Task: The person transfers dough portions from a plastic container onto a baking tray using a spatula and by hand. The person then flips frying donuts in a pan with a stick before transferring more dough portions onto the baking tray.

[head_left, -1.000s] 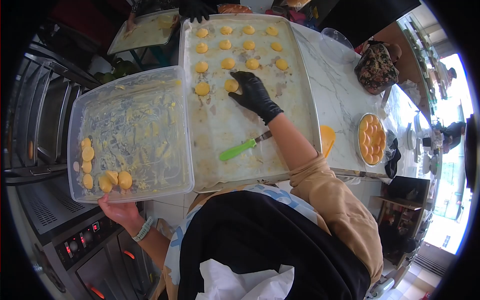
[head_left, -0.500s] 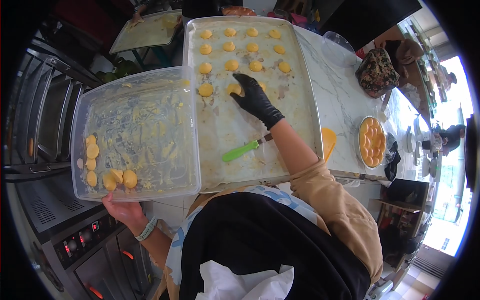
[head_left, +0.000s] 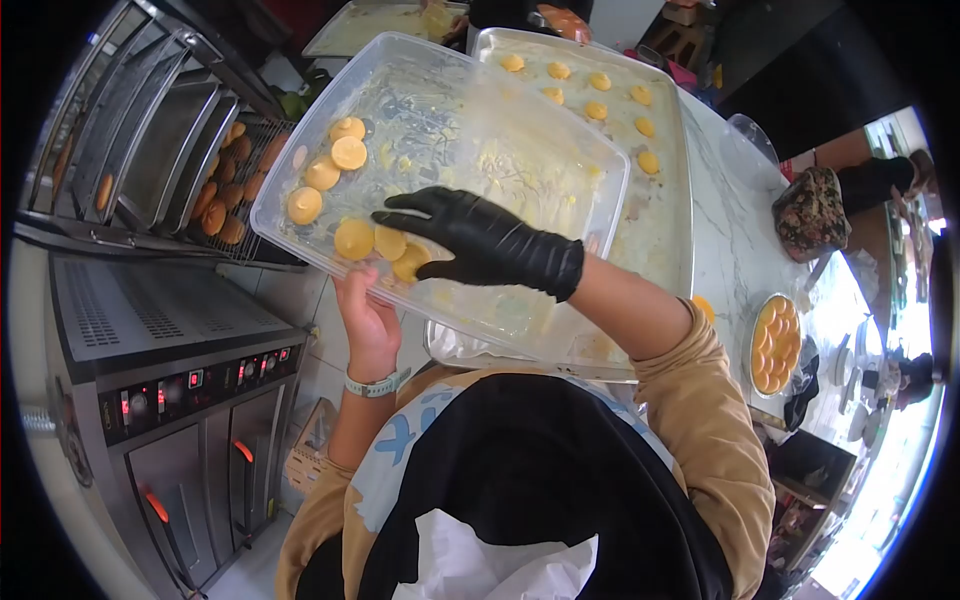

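My left hand point(head_left: 370, 328) grips the near rim of a clear plastic container point(head_left: 590, 240), thumb over the edge. Inside the container, smeared with yellow residue, several round yellow pieces point(head_left: 349, 152) sit along the left and near sides. My right hand point(head_left: 470, 240), in a black glove, hangs over the container with its fingers apart. Its thumb is close to a yellow piece point(head_left: 410, 263) at the near edge; whether it touches is unclear. Partly covered by the container, a paper-lined baking tray point(head_left: 665, 220) carries rows of small yellow mounds point(head_left: 597, 110).
A marble counter point(head_left: 725, 220) runs along the right, bearing a round dish of golden pieces point(head_left: 776, 345) and a floral bag point(head_left: 810, 213). At left stand an oven point(head_left: 180, 400) and a rack point(head_left: 150, 140) with browned rounds. Another tray point(head_left: 370, 25) lies at the back.
My right hand has moved left from the tray to over the container. The container has come up and right, now overlapping more of the tray. My view has turned left, and the green-handled spatula is hidden.
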Tool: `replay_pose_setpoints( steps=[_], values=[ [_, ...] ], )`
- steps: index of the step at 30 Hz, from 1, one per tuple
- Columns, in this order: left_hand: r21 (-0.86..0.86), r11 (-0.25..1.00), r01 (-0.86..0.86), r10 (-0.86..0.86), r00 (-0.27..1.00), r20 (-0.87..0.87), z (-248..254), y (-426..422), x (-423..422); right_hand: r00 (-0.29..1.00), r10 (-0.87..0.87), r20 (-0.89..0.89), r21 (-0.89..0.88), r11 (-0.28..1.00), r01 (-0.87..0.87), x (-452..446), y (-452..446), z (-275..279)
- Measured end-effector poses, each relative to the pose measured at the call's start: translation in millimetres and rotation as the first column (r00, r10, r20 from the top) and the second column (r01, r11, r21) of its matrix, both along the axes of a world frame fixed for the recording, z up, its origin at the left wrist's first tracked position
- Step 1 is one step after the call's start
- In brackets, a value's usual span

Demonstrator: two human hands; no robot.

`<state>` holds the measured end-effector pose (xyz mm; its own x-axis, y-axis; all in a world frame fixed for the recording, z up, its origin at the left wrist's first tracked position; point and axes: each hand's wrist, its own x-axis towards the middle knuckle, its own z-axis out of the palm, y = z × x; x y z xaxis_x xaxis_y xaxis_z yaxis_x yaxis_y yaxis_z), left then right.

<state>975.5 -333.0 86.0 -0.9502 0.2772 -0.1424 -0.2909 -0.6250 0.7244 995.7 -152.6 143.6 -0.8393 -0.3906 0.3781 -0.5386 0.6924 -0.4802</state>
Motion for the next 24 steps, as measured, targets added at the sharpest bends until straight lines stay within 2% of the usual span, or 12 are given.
replay_pose_setpoints(
  steps=[4,7,8,11,13,15,16,17,18,19,21,24],
  values=[
    [-0.013,0.996,0.084,-0.084,0.995,-0.056,-5,7,5,0.998,-0.036,0.047,-0.034,0.999,0.038,4,-6,-13],
    [-0.034,0.996,0.082,-0.082,0.996,-0.021,-12,5,5,0.99,-0.107,0.089,-0.301,0.945,0.129,7,-15,-28],
    [-0.044,0.997,0.07,-0.07,0.997,-0.016,-12,5,3,0.985,-0.141,0.1,-0.314,0.935,0.165,6,-16,-30],
    [-0.079,0.995,0.057,-0.06,0.998,-0.033,-16,-3,-1,0.946,-0.108,0.307,-0.524,0.81,0.262,15,-8,-10],
    [-0.115,0.993,0.03,-0.031,1.0,-0.004,-1,0,3,0.948,-0.09,0.306,-0.603,0.752,0.266,24,19,2],
    [-0.104,0.994,0.035,-0.033,0.999,0.029,7,-3,3,0.935,0.012,0.354,-0.751,0.599,0.277,38,61,11],
    [-0.097,0.995,0.032,-0.03,0.999,0.023,12,-2,4,0.921,-0.096,0.377,-0.726,0.587,0.358,52,84,21],
    [-0.081,0.996,0.037,-0.035,0.999,0.033,14,-4,3,0.915,-0.052,0.4,-0.833,0.395,0.387,64,112,17],
    [-0.065,0.997,0.041,-0.039,0.998,0.044,15,-7,1,0.893,-0.206,0.399,-0.814,0.369,0.449,79,130,14],
    [-0.049,0.998,0.041,-0.038,0.998,0.053,16,-9,-2,0.867,-0.259,0.425,-0.826,0.282,0.489,91,146,6],
    [-0.1,0.995,0.005,-0.001,0.999,0.032,14,-10,-4,0.856,-0.231,0.462,-0.856,0.134,0.499,110,175,-20],
    [-0.177,0.984,-0.034,0.034,0.999,-0.006,7,-8,-6,0.706,-0.561,0.433,-0.705,0.277,0.653,121,183,-34]
  ],
)
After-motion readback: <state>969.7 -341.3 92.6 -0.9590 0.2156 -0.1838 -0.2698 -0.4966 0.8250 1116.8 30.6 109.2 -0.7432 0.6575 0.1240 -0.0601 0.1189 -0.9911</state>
